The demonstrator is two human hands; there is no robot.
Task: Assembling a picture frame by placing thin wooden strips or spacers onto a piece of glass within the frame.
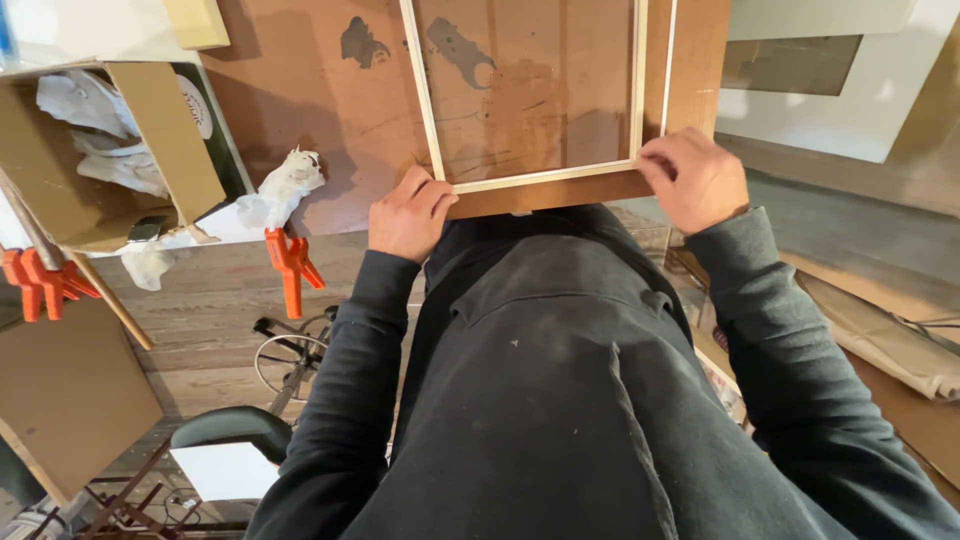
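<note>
Hands at the near corners of a pale wooden frame lying flat on the brown workbench: left hand curled tight on the near-left corner, right hand closed over the near-right, seemingly to keep the joints square. Orange clamp and open cardboard box sit off to the left, apart from the frame

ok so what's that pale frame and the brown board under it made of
The frame looks like bare, unfinished light wood: thin pale strips joined at the corners. The board looks like brown hardboard or plywood, matte, with dark stains and scratches; which one is unclear.
</note>
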